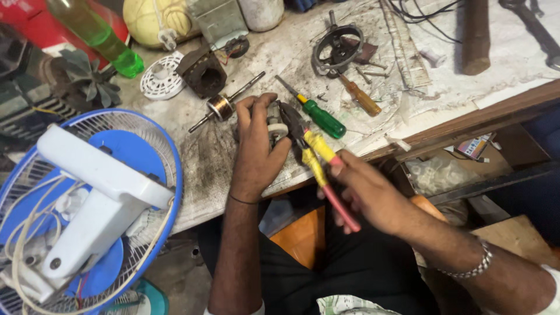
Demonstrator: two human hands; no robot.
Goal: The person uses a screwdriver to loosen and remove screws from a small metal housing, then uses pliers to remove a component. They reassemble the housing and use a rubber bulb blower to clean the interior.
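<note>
- Head view: left hand (256,149) clamped on a small motor part (275,125) at the workbench (204,157) front edge.
- Right hand (364,195) closed on pliers (309,149), whose tips touch the part.
- Rotor (221,108), stator housing (204,73), green screwdriver (319,116) lie loose behind: motor is dismantled, not reassembled.
- Fan (87,198) lies at the left edge, unmounted.

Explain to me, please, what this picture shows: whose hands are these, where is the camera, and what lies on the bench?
There is one picture, taken by a camera on the person's head, looking down at a dirty workbench. No machine works here, only two bare hands. The left hand grips a small metal part at the bench edge. The right hand holds pliers with yellow and red handles, their nose against that part. Nearby lie a green screwdriver, an amber one, a motor rotor on its shaft and a round metal frame. At the left is a blue and white fan.
</note>
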